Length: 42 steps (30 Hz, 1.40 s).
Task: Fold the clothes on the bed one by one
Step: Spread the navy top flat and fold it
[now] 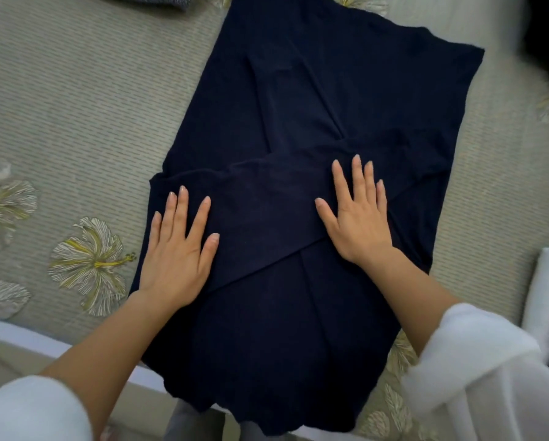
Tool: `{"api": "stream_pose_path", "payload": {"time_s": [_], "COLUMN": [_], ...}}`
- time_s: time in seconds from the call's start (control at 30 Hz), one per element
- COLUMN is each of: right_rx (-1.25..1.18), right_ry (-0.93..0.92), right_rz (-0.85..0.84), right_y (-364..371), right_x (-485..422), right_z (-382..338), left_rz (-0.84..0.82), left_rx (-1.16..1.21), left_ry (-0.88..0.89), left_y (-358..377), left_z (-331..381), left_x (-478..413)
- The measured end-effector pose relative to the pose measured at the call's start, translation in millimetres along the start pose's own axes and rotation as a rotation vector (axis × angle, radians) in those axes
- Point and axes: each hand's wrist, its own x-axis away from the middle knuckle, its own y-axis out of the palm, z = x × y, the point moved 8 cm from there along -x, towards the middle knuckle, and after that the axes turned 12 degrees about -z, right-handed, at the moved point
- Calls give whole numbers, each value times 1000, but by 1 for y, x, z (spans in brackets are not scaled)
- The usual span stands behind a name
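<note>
Hands press flat on a dark navy cloth garment (pixel 298 122) lying long on the bed with its pale flowery cover (pixel 75 106); the left hand (pixel 177 253) and right hand (pixel 359 218) have fingers spread wide, holding nothing; both rest on a folded band across its middle; white sleeves (pixel 464 351) cover the arms.

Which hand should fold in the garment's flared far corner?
Right, probably: right hand lies flat on the dark navy fabric garment on that corner's side; left hand presses the opposite edge.
</note>
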Motion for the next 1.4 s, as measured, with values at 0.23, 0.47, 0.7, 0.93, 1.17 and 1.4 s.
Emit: {"api": "stream_pose_path", "payload": {"time_s": [0.23,0.47,0.7,0.93,1.17,1.4], "right_rx": [125,77,179,140,-303,-319], "right_ry": [-89,-99,-167,-134,137,194], "right_rz": [-183,-189,-187,-177,-42,-109], "right_y": [71,108,128,110,72,53], "right_x": [120,227,257,249,226,228], "right_z": [-13,-30,-38,-38,-21,-13], "left_rz": [-79,-263,-240,-193,-184,-257], "left_rx": [-117,-220,-527,-493,-164,-131], "left_ry": [202,483,660,717,600,501], "left_y": [24,54,39,21,5,-17], "left_z": [18,1,-24,-18,8,19], "left_x": [42,129,150,134,108,105]}}
